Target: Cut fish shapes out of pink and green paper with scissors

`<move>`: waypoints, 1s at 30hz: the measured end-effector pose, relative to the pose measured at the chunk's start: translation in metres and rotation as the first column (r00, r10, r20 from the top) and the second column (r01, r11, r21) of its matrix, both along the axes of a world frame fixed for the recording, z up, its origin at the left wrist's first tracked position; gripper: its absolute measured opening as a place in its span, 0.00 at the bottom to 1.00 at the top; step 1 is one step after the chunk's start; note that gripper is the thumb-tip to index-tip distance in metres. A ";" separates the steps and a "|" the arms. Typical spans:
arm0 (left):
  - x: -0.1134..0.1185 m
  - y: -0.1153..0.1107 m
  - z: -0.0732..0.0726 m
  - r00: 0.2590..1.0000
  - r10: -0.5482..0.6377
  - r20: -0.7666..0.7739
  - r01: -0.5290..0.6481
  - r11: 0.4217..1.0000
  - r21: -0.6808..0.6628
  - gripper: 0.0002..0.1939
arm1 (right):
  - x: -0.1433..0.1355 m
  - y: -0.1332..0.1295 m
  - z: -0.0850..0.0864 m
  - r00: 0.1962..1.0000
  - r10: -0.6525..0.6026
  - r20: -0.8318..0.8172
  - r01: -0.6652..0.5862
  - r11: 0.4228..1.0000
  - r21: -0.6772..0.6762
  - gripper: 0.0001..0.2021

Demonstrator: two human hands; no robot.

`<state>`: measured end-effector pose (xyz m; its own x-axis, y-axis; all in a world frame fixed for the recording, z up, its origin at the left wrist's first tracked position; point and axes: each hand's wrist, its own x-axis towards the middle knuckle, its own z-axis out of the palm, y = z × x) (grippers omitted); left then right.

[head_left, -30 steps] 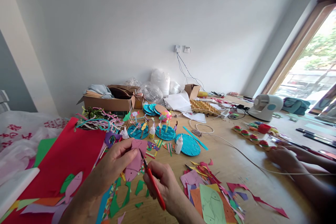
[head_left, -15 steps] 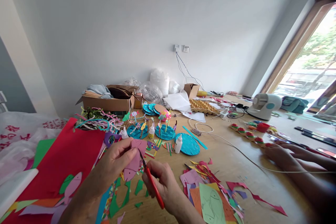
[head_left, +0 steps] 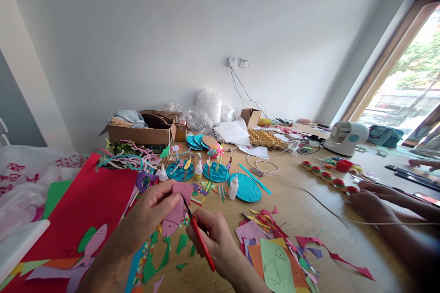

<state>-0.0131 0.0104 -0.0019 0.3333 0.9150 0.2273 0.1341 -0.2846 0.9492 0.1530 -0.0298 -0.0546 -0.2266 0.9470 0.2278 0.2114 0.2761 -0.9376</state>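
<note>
Pinched in my left hand is a piece of pink paper with a fish drawn on it. My right hand is closed around red-handled scissors, whose dark blades meet the pink paper's right edge. Under and around my hands lie green paper scraps. Right of my right hand, a light green sheet with drawn fish rests on orange paper among colourful offcuts. On the left, a cut-out pink fish lies over a green one on red paper.
White glue bottles stand by blue discs, some decorated. A cable crosses the table. Another person's hands are at the right, beside a row of red-and-green pieces. A white fan and a cardboard box stand farther back.
My hands, the paper and the scissors stay nearly in place. At the right, the other person's hands have shifted slightly, and another hand now shows at the far right edge.
</note>
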 end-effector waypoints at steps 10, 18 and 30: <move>-0.006 0.005 -0.005 0.996 0.019 -0.085 -0.013 0.997 0.070 0.13 | -0.002 0.003 -0.005 1.000 0.000 -0.026 0.000 1.000 0.011 0.12; -0.004 0.003 -0.006 0.998 -0.029 -0.052 0.029 1.000 0.006 0.14 | -0.002 0.001 -0.005 0.999 0.001 -0.033 -0.001 1.000 0.014 0.12; -0.003 0.003 -0.005 0.997 -0.047 -0.065 0.047 0.999 -0.014 0.15 | 0.000 0.002 -0.004 1.000 -0.003 -0.010 0.003 1.000 0.002 0.13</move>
<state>-0.0157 0.0131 -0.0066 0.3898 0.9006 0.1923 0.1829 -0.2804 0.9423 0.1526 -0.0274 -0.0582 -0.2211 0.9473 0.2319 0.2026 0.2772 -0.9392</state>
